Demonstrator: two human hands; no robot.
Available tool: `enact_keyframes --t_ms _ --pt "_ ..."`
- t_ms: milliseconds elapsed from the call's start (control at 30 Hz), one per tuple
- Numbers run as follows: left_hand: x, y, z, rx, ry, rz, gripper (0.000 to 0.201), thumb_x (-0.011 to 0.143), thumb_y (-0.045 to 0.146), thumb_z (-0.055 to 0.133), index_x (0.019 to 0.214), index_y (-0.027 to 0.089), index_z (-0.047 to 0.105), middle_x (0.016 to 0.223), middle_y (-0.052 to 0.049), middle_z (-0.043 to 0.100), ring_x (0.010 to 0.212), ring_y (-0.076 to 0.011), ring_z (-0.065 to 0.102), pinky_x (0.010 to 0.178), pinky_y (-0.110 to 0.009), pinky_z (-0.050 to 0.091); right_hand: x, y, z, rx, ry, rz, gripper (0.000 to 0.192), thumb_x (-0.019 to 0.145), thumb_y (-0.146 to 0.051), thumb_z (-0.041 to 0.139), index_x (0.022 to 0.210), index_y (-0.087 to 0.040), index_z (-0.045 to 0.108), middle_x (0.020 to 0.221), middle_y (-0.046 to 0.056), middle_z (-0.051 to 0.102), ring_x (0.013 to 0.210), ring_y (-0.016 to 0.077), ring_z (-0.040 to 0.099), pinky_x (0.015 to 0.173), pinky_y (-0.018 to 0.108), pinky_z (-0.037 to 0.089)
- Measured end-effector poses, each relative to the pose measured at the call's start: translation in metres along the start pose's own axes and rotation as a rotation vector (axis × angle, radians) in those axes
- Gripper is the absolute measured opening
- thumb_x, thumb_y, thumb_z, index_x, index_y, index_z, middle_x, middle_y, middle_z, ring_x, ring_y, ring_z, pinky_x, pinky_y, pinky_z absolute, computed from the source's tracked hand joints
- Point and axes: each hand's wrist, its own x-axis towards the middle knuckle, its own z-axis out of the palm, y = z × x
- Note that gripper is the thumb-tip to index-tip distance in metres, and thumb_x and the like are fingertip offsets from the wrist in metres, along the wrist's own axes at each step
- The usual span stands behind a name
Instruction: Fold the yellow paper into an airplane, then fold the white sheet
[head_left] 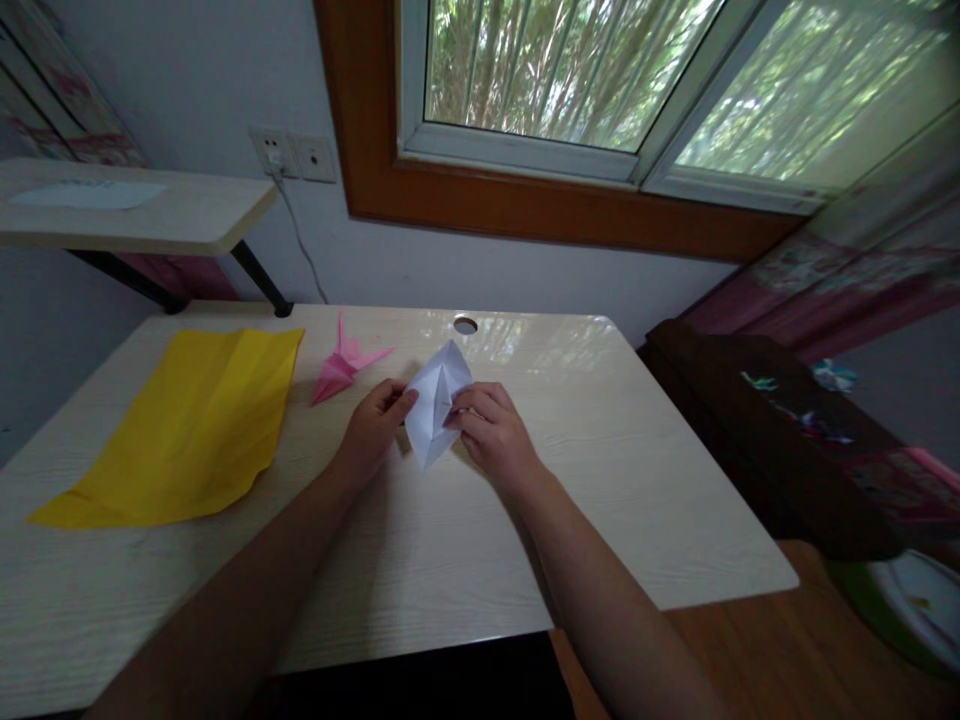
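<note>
Two forearms (600,590) extended over the desk (637,480); just right of the pink paper crane (341,370), the left hand (371,425) and right hand (495,430) pinched opposite sides of a white folded paper (429,405), its long axis pointing away, far tip leaning slightly right.

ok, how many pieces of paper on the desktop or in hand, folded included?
3: yellow sheet at left, pink folded paper to its right, white folded paper held in the left hand and right hand. More may hide under the yellow sheet.
</note>
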Motion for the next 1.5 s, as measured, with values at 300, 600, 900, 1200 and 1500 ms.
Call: enact_keyframes --t_ms 300,600,900,1200,1500 --pt "0.002 0.004 -0.004 -0.027 0.009 -0.060 0.030 0.076 0.044 0.078 0.074 0.018 0.062 0.066 0.003 0.054 0.061 -0.0124 0.049 0.057 -0.023 0.039 -0.001 -0.004 -0.003 0.045 0.072 0.011 0.036 0.090 -0.010 0.050 0.115 -0.028 0.068 0.104 0.007 0.068 0.099 0.0242 0.060 0.089 0.045 0.049" --pt "-0.007 0.012 0.000 0.337 -0.163 0.022 0.026 0.081 0.038 0.065 0.066 0.019 0.056 0.062 0.003 0.049 0.061 -0.0141 0.046 0.058 -0.025 0.033 0.000 -0.003 0.006 0.058 0.349 0.317 0.017 0.094 -0.029 0.063 0.110 -0.028 0.068 0.127 0.009 0.050 0.113 0.0234 0.054 0.083 0.037 0.054" --pt "-0.004 0.012 -0.002 0.505 -0.179 0.020 0.030 0.083 0.044 0.064 0.093 0.016 0.070 0.077 0.000 0.066 0.070 -0.0166 0.057 0.062 -0.025 0.041 -0.003 0.001 0.011 0.044 0.196 0.335 0.018 0.099 -0.029 0.054 0.111 -0.024 0.066 0.103 0.005 0.069 0.090 0.0187 0.065 0.078 0.032 0.054" --pt "-0.007 0.016 -0.002 0.594 -0.133 -0.018 0.045 0.087 0.057 0.061 0.075 0.015 0.072 0.066 0.001 0.061 0.060 -0.0138 0.051 0.052 -0.023 0.034 -0.001 -0.008 0.012 0.100 0.077 0.275 0.021 0.098 -0.027 0.058 0.118 -0.024 0.064 0.103 0.004 0.070 0.086 0.0165 0.065 0.076 0.029 0.053" --pt "-0.007 0.013 -0.003 0.493 -0.119 -0.001 0.049 0.087 0.060 0.062 0.067 0.016 0.061 0.063 0.002 0.052 0.058 -0.0110 0.043 0.049 -0.022 0.030 0.001 -0.011 0.007 0.128 0.107 0.240 0.019 0.099 -0.028 0.059 0.116 -0.025 0.066 0.099 0.004 0.067 0.085 0.0149 0.063 0.074 0.027 0.053"
